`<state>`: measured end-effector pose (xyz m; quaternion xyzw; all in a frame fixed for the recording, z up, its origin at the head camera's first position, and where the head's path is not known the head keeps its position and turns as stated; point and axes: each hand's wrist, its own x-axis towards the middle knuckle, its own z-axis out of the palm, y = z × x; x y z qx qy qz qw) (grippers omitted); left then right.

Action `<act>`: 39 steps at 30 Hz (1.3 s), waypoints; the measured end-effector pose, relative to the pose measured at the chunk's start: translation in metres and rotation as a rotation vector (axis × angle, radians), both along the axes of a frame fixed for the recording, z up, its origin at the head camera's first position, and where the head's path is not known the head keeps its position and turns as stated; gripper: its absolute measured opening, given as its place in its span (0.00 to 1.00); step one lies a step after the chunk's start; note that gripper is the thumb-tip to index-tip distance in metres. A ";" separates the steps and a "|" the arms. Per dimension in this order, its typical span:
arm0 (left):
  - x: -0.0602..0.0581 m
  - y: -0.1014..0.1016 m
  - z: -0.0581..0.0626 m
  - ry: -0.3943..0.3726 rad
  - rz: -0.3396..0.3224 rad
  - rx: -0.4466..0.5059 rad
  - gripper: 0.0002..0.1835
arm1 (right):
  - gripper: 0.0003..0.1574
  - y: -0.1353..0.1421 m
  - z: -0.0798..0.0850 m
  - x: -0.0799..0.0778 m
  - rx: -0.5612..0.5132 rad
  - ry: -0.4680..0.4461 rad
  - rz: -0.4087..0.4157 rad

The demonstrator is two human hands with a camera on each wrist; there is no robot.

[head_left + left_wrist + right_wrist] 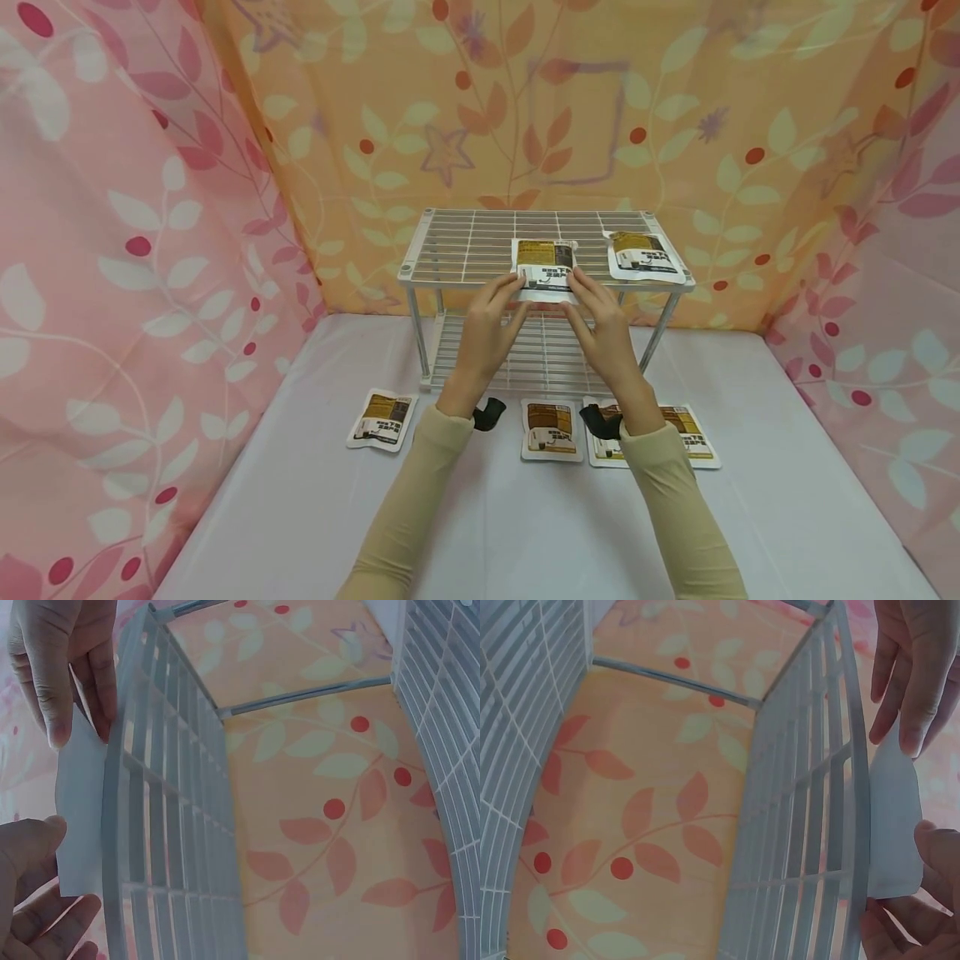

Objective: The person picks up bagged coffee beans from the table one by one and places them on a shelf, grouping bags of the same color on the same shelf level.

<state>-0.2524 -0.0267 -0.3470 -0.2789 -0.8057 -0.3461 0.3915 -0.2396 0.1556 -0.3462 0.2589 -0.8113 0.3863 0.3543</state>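
A white packet (545,273) with a brown-and-yellow printed label is at the front edge of the wire rack's top shelf (480,242), its near end jutting over the edge. My left hand (486,329) pinches its left side and my right hand (602,329) pinches its right side, fingers on top and thumbs lower. In the left wrist view the packet's plain underside (79,802) shows between both hands, beside the shelf rim. The right wrist view shows that same pale underside (895,817). Another packet (645,255) lies on the shelf's right end.
The rack has a lower wire shelf (551,350) on metal legs. In front of it on the white table (510,533) lie a tilted packet (382,420) at left, one in the middle (552,430), and packets at right (690,435), partly behind my right wrist. Patterned cloth (480,108) hangs around.
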 end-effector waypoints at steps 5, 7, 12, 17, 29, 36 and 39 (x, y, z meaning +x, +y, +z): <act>-0.008 0.001 0.003 -0.002 0.011 -0.007 0.18 | 0.26 -0.001 0.004 -0.004 -0.017 -0.027 -0.014; -0.010 0.001 0.003 -0.009 0.015 -0.008 0.18 | 0.26 -0.001 0.006 -0.005 -0.021 -0.036 -0.015; -0.013 0.002 0.005 -0.026 0.018 -0.015 0.18 | 0.25 -0.001 0.007 -0.008 -0.026 -0.034 -0.035; -0.016 0.004 0.006 -0.039 0.033 -0.019 0.18 | 0.22 -0.004 0.008 -0.010 -0.008 -0.011 -0.103; -0.023 0.009 0.007 -0.078 0.071 -0.019 0.18 | 0.19 -0.010 0.009 -0.013 0.052 0.006 -0.250; -0.024 0.010 0.010 -0.075 0.094 -0.045 0.17 | 0.19 -0.011 0.009 -0.017 0.056 0.010 -0.265; -0.024 0.010 0.011 -0.074 0.113 -0.060 0.17 | 0.19 -0.011 0.008 -0.018 0.042 0.012 -0.265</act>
